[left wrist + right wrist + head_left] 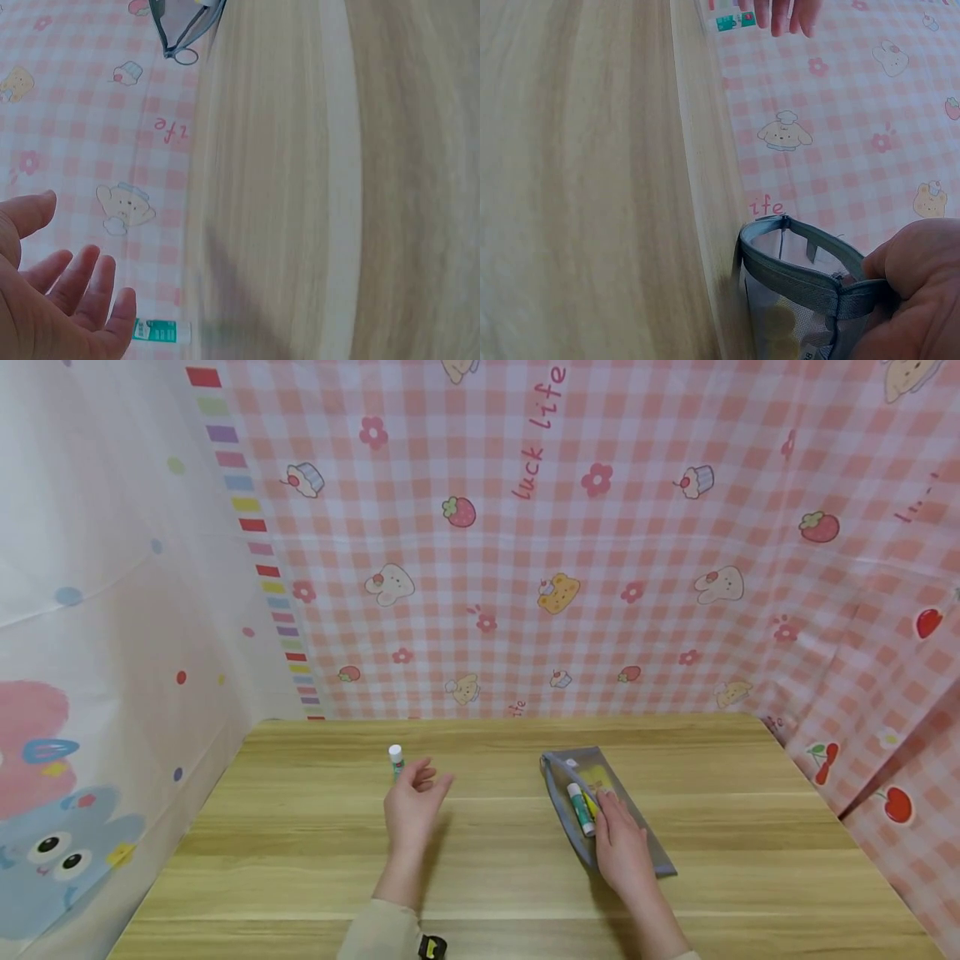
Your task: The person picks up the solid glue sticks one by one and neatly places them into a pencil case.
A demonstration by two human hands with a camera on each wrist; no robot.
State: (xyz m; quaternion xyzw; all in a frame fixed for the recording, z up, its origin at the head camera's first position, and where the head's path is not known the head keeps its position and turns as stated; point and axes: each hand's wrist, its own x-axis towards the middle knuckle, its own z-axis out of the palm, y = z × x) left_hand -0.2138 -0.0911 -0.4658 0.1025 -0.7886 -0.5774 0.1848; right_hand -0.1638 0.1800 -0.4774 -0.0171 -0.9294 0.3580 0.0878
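A glue stick with a white cap and green label stands upright on the table at the left. My left hand hovers just beside it, palm turned inward and fingers loosely extended, with nothing held. In the left wrist view the same glue stick shows past the little finger. At the right, a grey mesh zip pouch has its mouth spread apart. My right hand pinches the pouch's rim between thumb and fingers. A second glue stick and something yellow show within the pouch; part is hidden by the hand.
The wooden table ends at a pink checked curtain behind. A white curtain hangs along the left side. A small black and yellow object sits by the left sleeve.
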